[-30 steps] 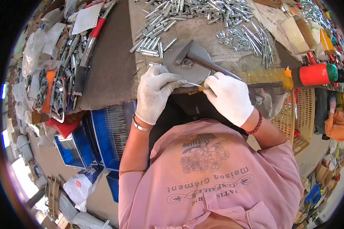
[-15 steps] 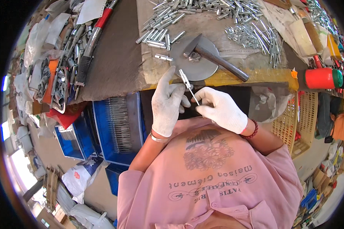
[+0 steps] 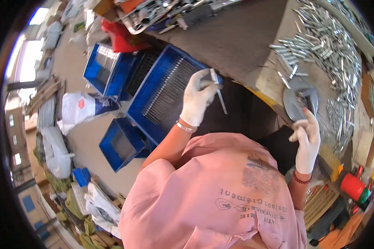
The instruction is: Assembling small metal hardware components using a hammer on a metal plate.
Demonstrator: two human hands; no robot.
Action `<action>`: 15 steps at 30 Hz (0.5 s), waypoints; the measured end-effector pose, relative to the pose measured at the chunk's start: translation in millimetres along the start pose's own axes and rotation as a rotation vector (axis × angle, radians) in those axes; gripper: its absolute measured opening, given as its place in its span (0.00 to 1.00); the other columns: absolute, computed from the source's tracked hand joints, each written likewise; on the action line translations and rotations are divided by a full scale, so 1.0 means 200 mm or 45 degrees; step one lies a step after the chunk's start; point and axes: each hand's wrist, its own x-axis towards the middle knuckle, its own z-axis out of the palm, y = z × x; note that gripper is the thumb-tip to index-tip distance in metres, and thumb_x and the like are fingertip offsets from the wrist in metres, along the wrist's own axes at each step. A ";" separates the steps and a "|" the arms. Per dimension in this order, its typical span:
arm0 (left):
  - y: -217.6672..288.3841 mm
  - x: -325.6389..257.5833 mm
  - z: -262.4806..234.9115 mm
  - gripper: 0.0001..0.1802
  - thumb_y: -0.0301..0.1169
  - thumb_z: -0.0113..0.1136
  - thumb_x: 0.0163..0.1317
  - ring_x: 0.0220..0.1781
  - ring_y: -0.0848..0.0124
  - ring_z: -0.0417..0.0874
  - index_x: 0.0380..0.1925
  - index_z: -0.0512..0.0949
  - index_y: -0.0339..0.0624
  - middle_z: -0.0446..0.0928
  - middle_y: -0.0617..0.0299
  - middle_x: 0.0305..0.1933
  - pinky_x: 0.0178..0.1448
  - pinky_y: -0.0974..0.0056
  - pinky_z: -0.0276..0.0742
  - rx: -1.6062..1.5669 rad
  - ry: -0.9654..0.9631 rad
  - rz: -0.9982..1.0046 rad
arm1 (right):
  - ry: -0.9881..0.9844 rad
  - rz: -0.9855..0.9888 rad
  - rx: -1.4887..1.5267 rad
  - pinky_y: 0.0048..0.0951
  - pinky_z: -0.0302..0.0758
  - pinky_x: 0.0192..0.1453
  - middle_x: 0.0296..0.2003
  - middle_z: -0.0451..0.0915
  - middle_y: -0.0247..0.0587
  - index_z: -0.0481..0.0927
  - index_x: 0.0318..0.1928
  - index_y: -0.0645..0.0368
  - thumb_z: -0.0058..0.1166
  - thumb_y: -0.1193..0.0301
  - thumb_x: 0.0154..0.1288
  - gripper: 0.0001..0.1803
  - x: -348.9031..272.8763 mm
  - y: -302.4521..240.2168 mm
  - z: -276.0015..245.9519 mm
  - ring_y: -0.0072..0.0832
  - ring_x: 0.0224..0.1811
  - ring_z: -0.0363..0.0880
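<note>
My left hand (image 3: 198, 99), in a white glove, is closed on a thin metal rod with a wider tubular sleeve (image 3: 214, 76) at its upper end. The rod's narrow part hangs below the fingers, beside a blue crate (image 3: 136, 108) holding rows of similar metal pieces (image 3: 164, 89). My right hand (image 3: 307, 143), also gloved, is raised at the bench edge with its fingers apart and nothing visible in them. Just beyond its fingertips lies a round grey metal plate (image 3: 293, 97) with a dark hammer (image 3: 306, 101) on it, partly hidden.
Loose metal sleeves (image 3: 320, 41) are heaped on the bench (image 3: 245, 41), with thin pins (image 3: 338, 114) nearer. A smaller blue crate (image 3: 119, 143) and a white bag (image 3: 79, 108) are on the left. A red cylinder (image 3: 353, 186) with a green end lies at right.
The view has swung left toward the crates. My left hand now holds the rod and sleeve near the blue crate; my right hand has let go of the rod and moved apart to the right.
</note>
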 end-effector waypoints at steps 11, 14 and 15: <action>-0.90 0.59 -1.13 0.31 0.29 0.75 0.57 0.38 0.68 0.87 0.61 0.81 0.30 0.87 0.54 0.47 0.41 0.63 0.84 0.368 0.898 -0.070 | 0.024 0.051 -0.049 0.17 0.71 0.32 0.37 0.79 0.36 0.73 0.74 0.67 0.48 0.77 0.79 0.26 0.04 0.00 0.01 0.13 0.26 0.71; -1.08 0.79 -1.32 0.32 0.30 0.78 0.54 0.52 0.54 0.91 0.60 0.83 0.32 0.89 0.46 0.55 0.58 0.56 0.85 0.785 0.915 -0.076 | 0.030 0.062 -0.077 0.18 0.72 0.32 0.37 0.79 0.36 0.73 0.74 0.68 0.48 0.76 0.79 0.26 0.05 0.01 0.02 0.14 0.26 0.72; -1.13 0.84 -1.37 0.32 0.30 0.78 0.54 0.52 0.54 0.91 0.60 0.83 0.32 0.89 0.46 0.55 0.58 0.56 0.85 0.784 0.909 -0.077 | 0.035 0.063 -0.081 0.18 0.72 0.32 0.37 0.79 0.36 0.73 0.74 0.68 0.48 0.76 0.79 0.26 0.05 0.01 0.02 0.14 0.26 0.72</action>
